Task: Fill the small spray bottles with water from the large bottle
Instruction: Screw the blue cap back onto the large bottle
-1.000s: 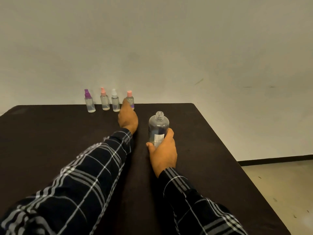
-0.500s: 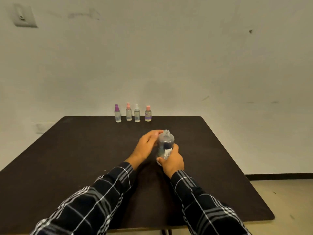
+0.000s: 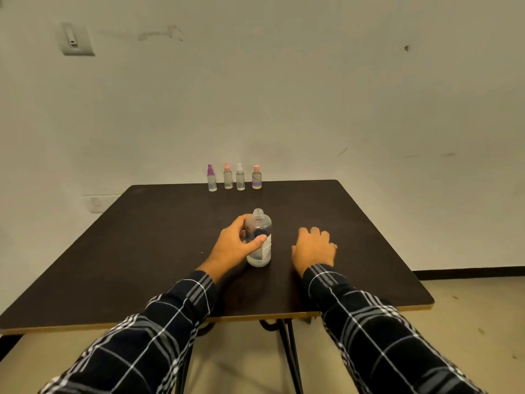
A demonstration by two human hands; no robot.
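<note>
Large bottle (image 3: 259,237) is standing upright on the dark table (image 3: 142,251), and its neck is open, with no cap on it. It is made of clear plastic and is carrying a white label on the side that is facing the camera. How much water is inside it, I cannot tell.

The left hand (image 3: 235,245) is gripping the large bottle from its left side. Its fingers (image 3: 241,220) are curling around the back of the body, and the thumb is pressing across the front, so the hand is clamped on the bottle. The right hand (image 3: 314,250) is resting palm down on the table to the right of the large bottle, apart from it. Its fingers (image 3: 315,231) are lying loosely and a little spread, and they are holding nothing. Both arms are wearing dark checked sleeves (image 3: 369,331).

Four small spray bottles (image 3: 240,179) are standing in a short row well behind the large bottle, at the far edge of the table. All of them are upright and are wearing their caps: from left to right one purple, one pink, one white and one pink. The last one is also showing a purple band on its body.

High above and to the left of the large bottle, a light switch (image 3: 77,39) is sitting on the pale wall (image 3: 341,95).
</note>
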